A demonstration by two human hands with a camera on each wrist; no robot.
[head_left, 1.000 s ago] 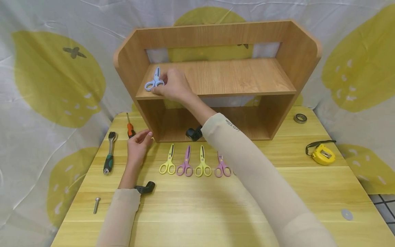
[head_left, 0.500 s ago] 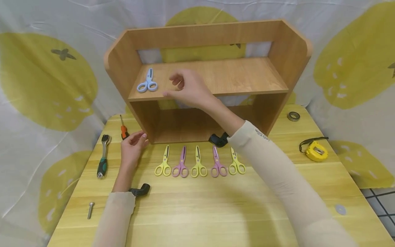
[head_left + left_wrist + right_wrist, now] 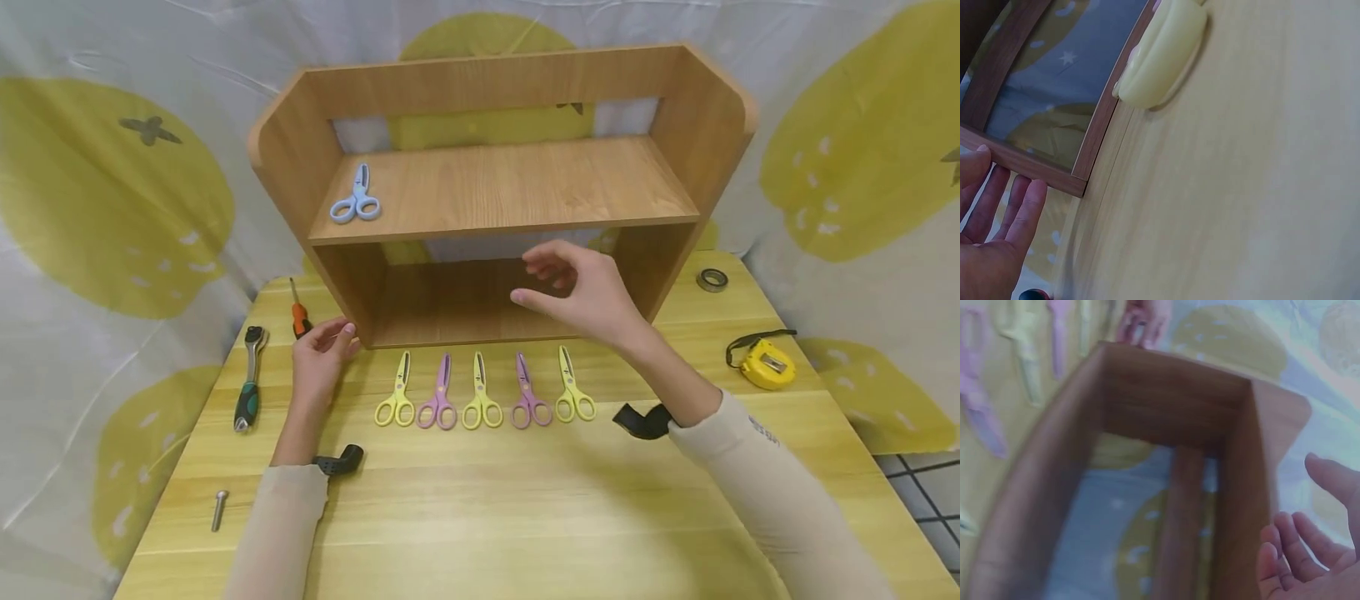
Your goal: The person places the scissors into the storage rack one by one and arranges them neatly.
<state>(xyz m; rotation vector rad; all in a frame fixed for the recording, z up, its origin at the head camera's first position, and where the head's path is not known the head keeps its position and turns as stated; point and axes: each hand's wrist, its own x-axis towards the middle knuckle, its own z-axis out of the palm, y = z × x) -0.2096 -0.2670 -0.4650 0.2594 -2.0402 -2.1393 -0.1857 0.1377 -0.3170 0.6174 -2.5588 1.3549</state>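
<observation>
My right hand (image 3: 592, 292) hangs in the air before the shelf's lower opening, its fingers loosely bent and holding nothing. Blue scissors (image 3: 357, 193) lie at the left end of the upper board of the wooden shelf (image 3: 510, 183), blades toward the back. By the shelf's lower left corner is my left hand (image 3: 320, 360); in the left wrist view its relaxed fingers (image 3: 1025, 215) are at the side panel, and contact is hard to tell. A row on the table before the shelf holds yellow scissors (image 3: 400, 392), purple scissors (image 3: 441, 390) and several more in those colours.
Left of the shelf lie an orange-handled screwdriver (image 3: 300, 317), a ratchet wrench (image 3: 249, 383) and a bolt (image 3: 219, 510). On the right are a bearing ring (image 3: 712, 280) and a yellow tape measure (image 3: 768, 365). A lemon-print cloth (image 3: 120, 208) hangs behind.
My right hand has let go of the blue scissors on the upper board and moved right and down, toward the front. The left hand has stayed at the shelf's side.
</observation>
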